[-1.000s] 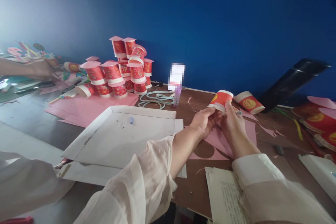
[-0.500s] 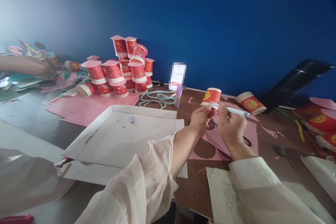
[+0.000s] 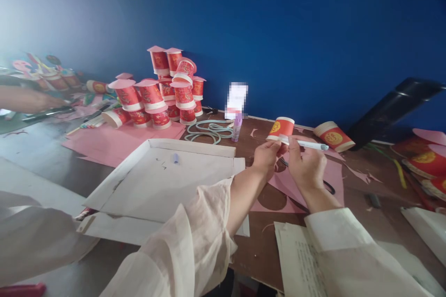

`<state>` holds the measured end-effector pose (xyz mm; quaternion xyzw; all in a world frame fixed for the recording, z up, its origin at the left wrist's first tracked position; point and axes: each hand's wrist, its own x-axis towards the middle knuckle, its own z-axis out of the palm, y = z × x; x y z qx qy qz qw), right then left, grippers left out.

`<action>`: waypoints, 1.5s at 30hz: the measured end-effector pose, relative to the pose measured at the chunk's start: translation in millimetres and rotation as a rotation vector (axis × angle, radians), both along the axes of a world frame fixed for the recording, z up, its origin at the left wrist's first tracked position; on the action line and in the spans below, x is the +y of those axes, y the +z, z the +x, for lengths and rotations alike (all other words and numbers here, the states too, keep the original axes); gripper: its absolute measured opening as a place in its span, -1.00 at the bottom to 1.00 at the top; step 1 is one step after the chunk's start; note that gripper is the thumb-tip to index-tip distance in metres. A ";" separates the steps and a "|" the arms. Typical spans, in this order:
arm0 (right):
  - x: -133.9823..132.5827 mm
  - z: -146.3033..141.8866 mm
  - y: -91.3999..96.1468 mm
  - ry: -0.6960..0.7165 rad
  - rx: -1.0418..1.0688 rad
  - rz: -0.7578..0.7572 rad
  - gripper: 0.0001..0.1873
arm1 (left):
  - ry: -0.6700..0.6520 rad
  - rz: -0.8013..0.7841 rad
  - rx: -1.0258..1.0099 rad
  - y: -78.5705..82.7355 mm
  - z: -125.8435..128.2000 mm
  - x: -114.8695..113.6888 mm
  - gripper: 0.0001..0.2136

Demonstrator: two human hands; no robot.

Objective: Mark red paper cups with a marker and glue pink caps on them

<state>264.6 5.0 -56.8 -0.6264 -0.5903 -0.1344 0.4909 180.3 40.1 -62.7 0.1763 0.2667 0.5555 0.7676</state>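
Note:
My left hand (image 3: 267,155) is closed on the lower edge of a red paper cup (image 3: 284,128) with a gold emblem and white rims. Between the closed fingers of my right hand (image 3: 308,162) lies a slim white pen (image 3: 315,145), its far end against the cup's lower edge near my left fingers. What its tip touches is too small to tell. Below both hands are pink paper sheets (image 3: 329,174), one with a round cut-out. Another red cup (image 3: 333,136) lies on its side to the right.
Red cups with pink discs (image 3: 149,95) stand stacked at the left on pink paper. A white box lid (image 3: 132,185) holds a small blue cap (image 3: 176,158). A coiled cable (image 3: 209,132), a purple tube (image 3: 237,127) and a black bottle (image 3: 393,106) line the wall. Another person's hand (image 3: 45,101) is far left.
My hands and the cup stay nearly in place; the pen's back end has shifted slightly left. At the far left, the other person's hand has moved lower.

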 end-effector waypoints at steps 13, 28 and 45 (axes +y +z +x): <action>4.6 2.5 -4.8 -0.038 0.001 -0.074 -0.57 | -0.013 -0.012 0.077 -3.9 1.3 1.8 -0.81; 3.2 -0.8 -5.1 -0.024 0.080 -0.029 -0.53 | -0.029 -0.064 0.042 4.8 -4.2 -3.4 -0.80; -0.3 2.3 -4.9 -0.064 0.219 0.000 -0.52 | -0.059 -0.058 0.013 4.6 -6.6 -2.8 -0.87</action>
